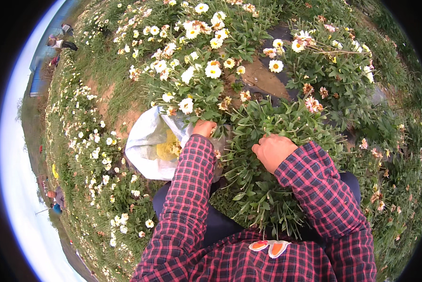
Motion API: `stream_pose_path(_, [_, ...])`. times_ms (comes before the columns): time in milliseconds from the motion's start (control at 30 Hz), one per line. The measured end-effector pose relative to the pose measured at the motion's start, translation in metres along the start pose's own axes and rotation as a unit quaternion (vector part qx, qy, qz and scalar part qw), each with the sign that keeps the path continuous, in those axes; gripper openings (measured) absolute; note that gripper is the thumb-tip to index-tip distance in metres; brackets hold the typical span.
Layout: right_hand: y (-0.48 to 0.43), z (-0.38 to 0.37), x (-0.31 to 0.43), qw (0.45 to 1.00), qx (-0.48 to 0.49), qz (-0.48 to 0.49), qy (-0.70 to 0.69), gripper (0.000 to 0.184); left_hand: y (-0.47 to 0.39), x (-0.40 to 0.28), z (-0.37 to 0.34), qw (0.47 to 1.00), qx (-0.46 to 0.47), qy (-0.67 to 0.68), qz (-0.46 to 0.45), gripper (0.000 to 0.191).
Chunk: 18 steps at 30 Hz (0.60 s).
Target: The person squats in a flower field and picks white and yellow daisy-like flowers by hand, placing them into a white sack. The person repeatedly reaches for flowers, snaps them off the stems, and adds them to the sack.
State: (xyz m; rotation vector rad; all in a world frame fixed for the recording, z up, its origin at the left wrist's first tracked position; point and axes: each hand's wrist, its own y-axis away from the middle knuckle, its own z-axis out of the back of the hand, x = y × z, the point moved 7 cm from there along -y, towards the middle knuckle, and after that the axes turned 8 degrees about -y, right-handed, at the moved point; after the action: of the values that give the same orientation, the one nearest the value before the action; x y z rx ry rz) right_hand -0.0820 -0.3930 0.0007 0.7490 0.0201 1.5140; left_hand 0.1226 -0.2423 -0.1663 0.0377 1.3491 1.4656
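My left hand (204, 128) is at the right rim of a white plastic sack (145, 148), close to leaves and flower heads. Its fingers are curled and partly hidden; a small pale bit shows at them, too small to name. Yellow flower heads (175, 148) lie inside the sack, which gapes upward. Over a leafy green flower plant (267, 201) with many bare stem ends, my right hand (275, 151) is bent with its back toward me. Leaves and the hand itself hide what its fingertips touch.
White daisy-like flowers with yellow centres (213, 71) and browned blooms (313, 104) stand ahead. Dark ground sheeting (279, 35) and bare soil (267, 79) show between plants. A dry stalk (337, 51) leans at right. Several people, one a standing person (61, 43), are far off left.
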Motion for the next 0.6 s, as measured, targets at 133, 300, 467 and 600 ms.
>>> stream_pose_path(133, [-0.009,-0.009,-0.014,0.999,0.024,-0.019,0.026,0.022,0.064,-0.044,0.012,0.934,0.167,0.313,-0.042,0.008])
stream_pose_path(300, [-0.008,-0.009,-0.019,0.999,0.036,-0.021,0.022,0.025,0.130,-0.055,0.120,0.975,-0.030,0.040,-0.217,0.025])
stream_pose_path(467, [-0.009,-0.006,-0.012,1.000,0.006,0.008,0.018,0.023,0.143,-0.009,0.164,0.838,-0.342,-0.342,-0.252,0.047])
stream_pose_path(600, [0.011,0.012,0.018,0.992,-0.069,0.092,-0.052,0.024,0.166,-0.015,0.102,0.839,-0.292,-0.285,-0.360,0.035])
